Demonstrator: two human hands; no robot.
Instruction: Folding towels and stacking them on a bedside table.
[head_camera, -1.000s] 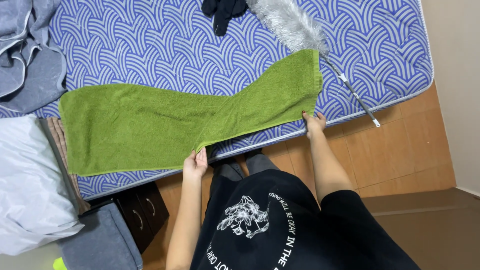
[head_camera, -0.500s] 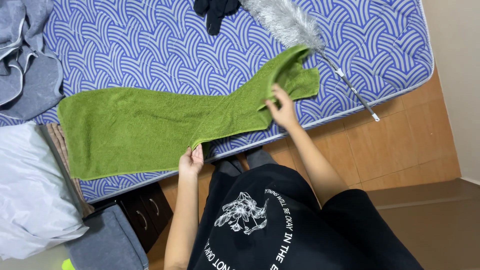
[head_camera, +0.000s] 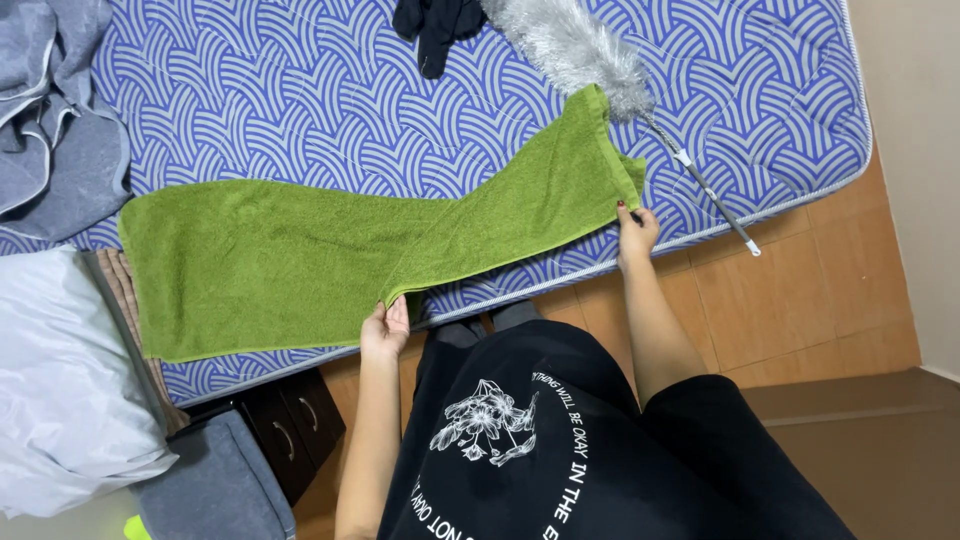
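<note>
A long green towel (head_camera: 300, 255) lies across a blue wave-patterned mattress (head_camera: 300, 110), its right part folded lengthwise into a narrower strip. My left hand (head_camera: 385, 328) pinches the towel's near edge at the mattress edge, where the fold begins. My right hand (head_camera: 636, 230) grips the towel's right end corner near the mattress edge.
A grey feather duster (head_camera: 575, 45) with a thin white handle lies at the towel's far right end. A dark garment (head_camera: 435, 25) lies at the top. Grey clothes (head_camera: 50, 110) sit at the left, a white bundle (head_camera: 60, 390) and a dark drawer unit (head_camera: 290, 430) below. Wooden floor is at the right.
My right hand moved in over the towel, then back out to the right end corner. The right part now lies flatter and straighter. My left hand stayed put.
</note>
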